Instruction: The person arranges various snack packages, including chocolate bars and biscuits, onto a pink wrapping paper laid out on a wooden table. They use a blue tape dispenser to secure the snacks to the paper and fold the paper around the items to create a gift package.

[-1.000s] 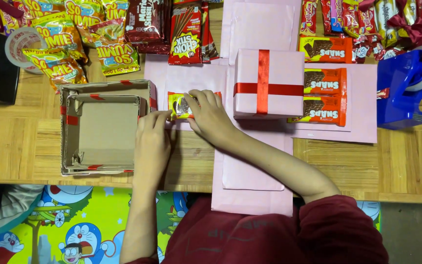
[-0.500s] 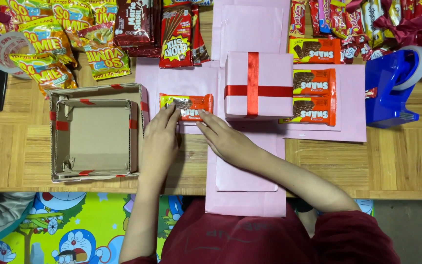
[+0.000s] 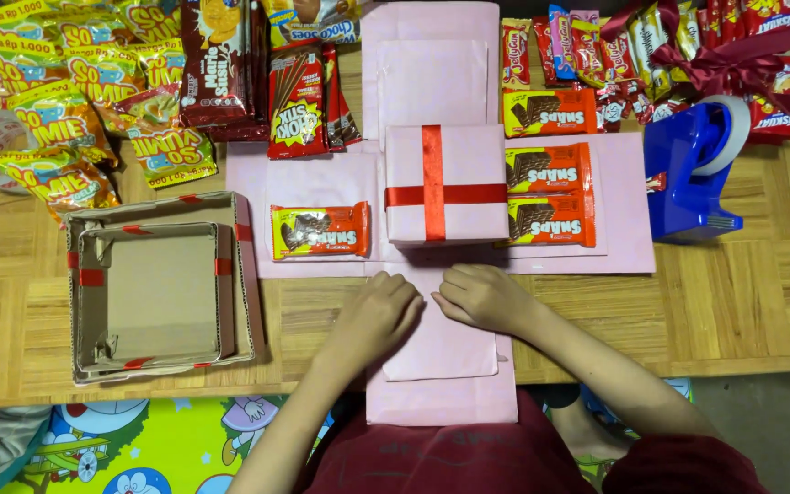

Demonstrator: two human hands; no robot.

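orange snack bar [image 3: 320, 230] left of ribbon-tied pink box [image 3: 445, 186] | two orange bars [image 3: 549, 194] right

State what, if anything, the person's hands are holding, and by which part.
Nothing is held. The left hand and right hand rest, fingers curled, on the near flap of the pink paper.

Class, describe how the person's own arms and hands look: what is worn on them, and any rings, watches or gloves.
Both forearms are bare. The left hand and right hand wear no gloves; no ring or watch shows. A dark red garment covers the torso.
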